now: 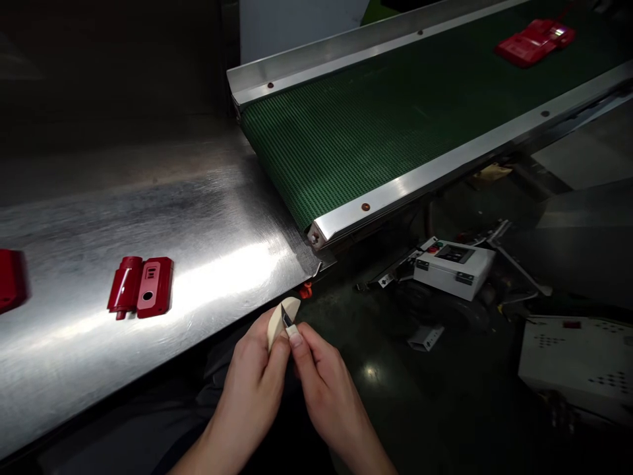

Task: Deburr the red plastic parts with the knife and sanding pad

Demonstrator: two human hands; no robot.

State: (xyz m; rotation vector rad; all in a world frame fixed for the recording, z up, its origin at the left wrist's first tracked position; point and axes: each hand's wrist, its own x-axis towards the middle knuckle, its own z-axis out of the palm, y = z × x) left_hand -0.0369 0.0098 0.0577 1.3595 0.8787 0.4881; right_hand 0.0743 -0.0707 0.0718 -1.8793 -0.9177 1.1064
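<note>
- Left hand, marking the clock centre with 12 pointing straight ahead: thumb and fingers are gripping a curved cream piece, which is tilting with its upper end toward 1 o'clock.
- Right hand, sitting at 3 o'clock close beside the left: thumb and fingers are closing firmly around the pale handle of a small knife.
- Blade orientation: the dark tip is pointing toward 11 o'clock, lying across the cream piece; from where I am standing, I am not managing to tell whether it is cutting in.
- Work position: both hands are holding these items just off the near edge of a steel table, which is spreading from 8 to 11 o'clock.
- Red two-part unit: resting on the table at 10 o'clock, its cylinder lying alongside a flat section.
- Red block: lying farther out, between 9 and 10 o'clock.
- Green conveyor belt: running from 1 o'clock outward, carrying a red moulded part between 1 and 2 o'clock.
- White control box: standing lower down, at 2 o'clock.
- Perforated white panel: showing at 3 o'clock.
</note>
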